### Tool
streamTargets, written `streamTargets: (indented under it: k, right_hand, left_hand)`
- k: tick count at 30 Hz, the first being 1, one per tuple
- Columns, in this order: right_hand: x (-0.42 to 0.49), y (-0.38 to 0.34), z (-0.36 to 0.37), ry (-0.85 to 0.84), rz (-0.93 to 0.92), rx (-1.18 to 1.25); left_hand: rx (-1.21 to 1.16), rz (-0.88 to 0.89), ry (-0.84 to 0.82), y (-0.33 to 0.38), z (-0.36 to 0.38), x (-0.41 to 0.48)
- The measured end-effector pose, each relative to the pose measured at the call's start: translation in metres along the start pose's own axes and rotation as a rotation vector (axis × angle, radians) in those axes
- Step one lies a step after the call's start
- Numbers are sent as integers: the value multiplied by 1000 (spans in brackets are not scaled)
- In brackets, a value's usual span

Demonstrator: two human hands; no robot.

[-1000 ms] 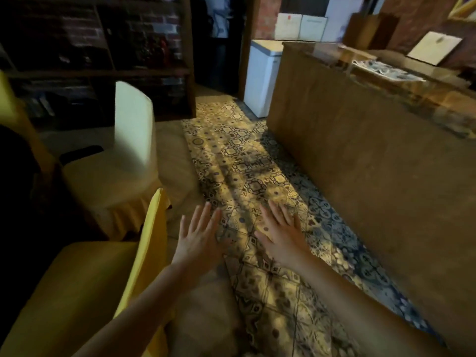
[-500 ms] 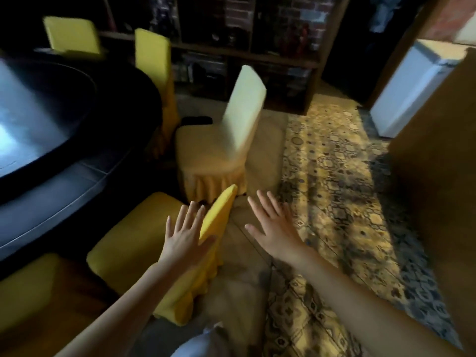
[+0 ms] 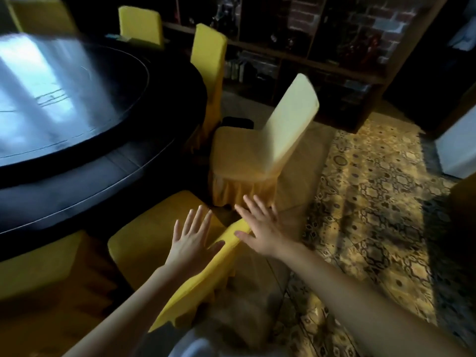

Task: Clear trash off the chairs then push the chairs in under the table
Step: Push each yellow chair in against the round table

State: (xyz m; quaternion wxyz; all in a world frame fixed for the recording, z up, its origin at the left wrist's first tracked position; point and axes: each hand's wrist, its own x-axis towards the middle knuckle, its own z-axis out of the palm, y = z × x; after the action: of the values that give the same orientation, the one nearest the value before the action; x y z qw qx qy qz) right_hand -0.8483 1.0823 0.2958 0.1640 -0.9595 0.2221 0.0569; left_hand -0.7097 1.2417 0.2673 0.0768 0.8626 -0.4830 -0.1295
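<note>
Lower centre: left grip (image 3: 192, 243) and right grip (image 3: 260, 228), fingers spread (holding nothing), over the back of the yellow chair (image 3: 144, 243) beside the table (image 3: 103, 176).

A wooden floor (image 3: 257, 276) carries a patterned rug (image 3: 373, 202) on the right, a round dark table (image 3: 77, 181) with a glossy inset disc (image 3: 64, 99) on the left, and beside it a near yellow chair (image 3: 144, 243), a paler chair (image 3: 247, 153) and a far yellow chair (image 3: 208, 55).
</note>
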Motion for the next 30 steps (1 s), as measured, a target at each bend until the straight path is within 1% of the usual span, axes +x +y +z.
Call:
streamTargets:
  k: [3, 6, 7, 8, 9, 11, 13, 16, 18, 22, 26, 30]
  right_hand:
    - [19, 5, -2, -113, -121, -37]
    - [30, 6, -2, -327, -197, -92]
    - [33, 8, -2, -389, -227, -107]
    - [35, 9, -2, -432, -257, -122]
    - [37, 12, -1, -450, -279, -133]
    - [36, 19, 2, -442, -322, -155]
    - [35, 23, 4, -425, -370, -191]
    - [36, 26, 11, -355, -405, -205]
    - [35, 28, 17, -301, -422, -204]
    - [34, 33, 24, -211, -462, -222]
    - [40, 35, 29, -171, -472, -141]
    - [56, 38, 29, -137, -506, -132]
  left_hand:
    - [-52, -99, -68, -7, 2, -10]
    - [-248, -279, -271, -16, 11, -45]
    - [-291, -329, -311, -19, 15, -61]
    - [-303, -368, -297, -21, 20, -77]
    - [-301, -408, -237, -21, 23, -91]
    - [-296, -481, -117, -19, 28, -107]
    - [-294, -546, -44, -9, 28, -111]
    - [-243, -618, 90, 4, 30, -110]
    - [-196, -659, 143, 8, 32, -109]
    - [-122, -670, 244, 8, 38, -109]
    - [-123, -668, 260, -6, 45, -106]
    - [-128, -664, 196, -18, 42, -93]
